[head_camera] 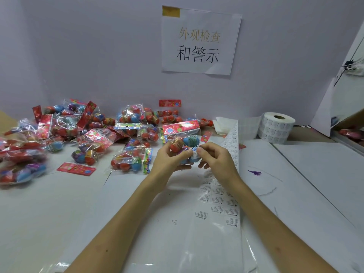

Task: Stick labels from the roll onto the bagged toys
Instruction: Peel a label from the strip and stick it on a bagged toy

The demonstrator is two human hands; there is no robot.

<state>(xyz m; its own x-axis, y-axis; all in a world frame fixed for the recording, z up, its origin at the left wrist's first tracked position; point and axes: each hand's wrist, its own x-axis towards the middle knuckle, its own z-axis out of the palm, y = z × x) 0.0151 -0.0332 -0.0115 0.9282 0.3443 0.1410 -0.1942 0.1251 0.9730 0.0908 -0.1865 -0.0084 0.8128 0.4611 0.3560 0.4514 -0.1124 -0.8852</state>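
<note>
Two hands meet on one bagged toy [184, 141], its header lying 9-to-3 o'clock: your left hand [169, 160] grips the bag from 7 o'clock, and your right hand [214, 160] pinches a label [195, 154] at the bag's 5 o'clock, just beside the film. The roll [275, 127] sits at 2 o'clock.

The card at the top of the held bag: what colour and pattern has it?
The card is pinkish red with small coloured flowers; the head view shows it.

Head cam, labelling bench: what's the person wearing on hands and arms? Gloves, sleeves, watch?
Nothing is worn. The left hand and right hand are bare: no gloves, rings, watch or wristband show. Both forearms are uncovered down to the bottom edge of the frame, so no sleeve is in view.
</note>
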